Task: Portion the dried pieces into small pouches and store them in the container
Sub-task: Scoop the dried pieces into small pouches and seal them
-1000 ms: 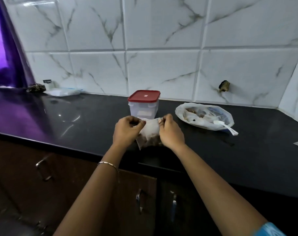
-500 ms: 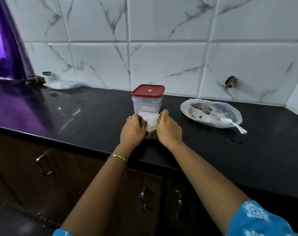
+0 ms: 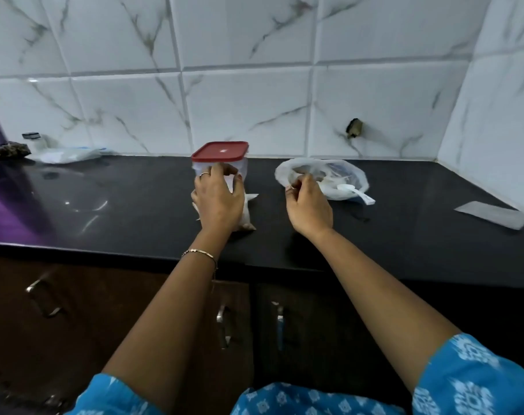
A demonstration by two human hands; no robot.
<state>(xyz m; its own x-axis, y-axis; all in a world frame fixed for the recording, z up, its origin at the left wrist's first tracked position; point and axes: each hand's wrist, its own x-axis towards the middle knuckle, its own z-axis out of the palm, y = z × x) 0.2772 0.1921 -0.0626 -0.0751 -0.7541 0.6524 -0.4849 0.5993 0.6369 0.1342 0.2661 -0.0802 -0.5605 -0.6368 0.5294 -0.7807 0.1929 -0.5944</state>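
Red-lidded container [image 3: 220, 158] sits far on the table [image 3: 119, 205]; left hand [image 3: 218, 202] grips it over a pouch [image 3: 247, 211], right hand [image 3: 310, 205] pinches the bag [image 3: 320, 178].

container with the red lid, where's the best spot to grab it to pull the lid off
Steady the clear body of the container from the front with the left hand, already there. It stands upright with the red lid still on, so probably lift the lid by an overhanging corner from above.
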